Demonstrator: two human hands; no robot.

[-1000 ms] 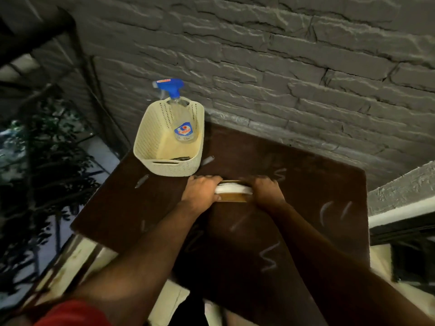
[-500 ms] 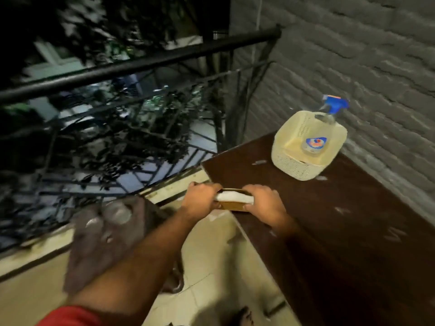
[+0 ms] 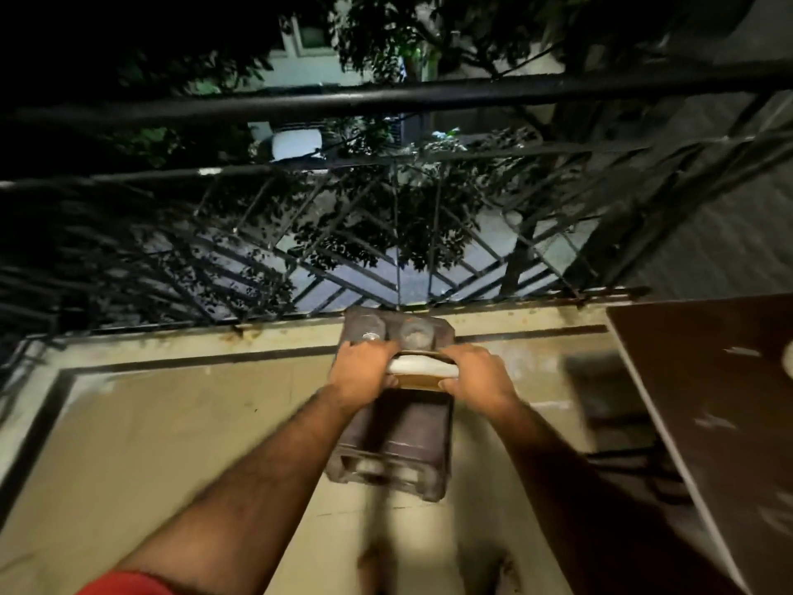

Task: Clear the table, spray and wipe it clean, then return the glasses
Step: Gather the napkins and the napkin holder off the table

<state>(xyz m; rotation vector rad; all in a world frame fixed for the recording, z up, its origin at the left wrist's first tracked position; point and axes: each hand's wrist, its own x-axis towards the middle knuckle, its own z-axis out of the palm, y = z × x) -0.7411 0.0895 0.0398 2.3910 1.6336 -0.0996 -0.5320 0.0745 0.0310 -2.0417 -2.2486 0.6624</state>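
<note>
The view has swung away from the table (image 3: 703,380), which a second ago lay under both hands and now shows only as a dark slab at the right edge. The basket and spray bottle seen on it earlier are out of frame. The left hand (image 3: 358,373) and right hand (image 3: 474,375) each curl round one end of the same flat thing, a white-topped tray (image 3: 422,371) with a tan underside; what it is exactly I cannot tell. They hold it above a dark stool (image 3: 399,440) standing on the floor by the railing (image 3: 386,96).

By my reading, clearing is nearly done: the tray is about to be set down here, leaving the table ready for spraying.

Counted: two glasses (image 3: 414,332), side by side on the stool's far end, just beyond the tray; one tray; one stool; one table.
</note>
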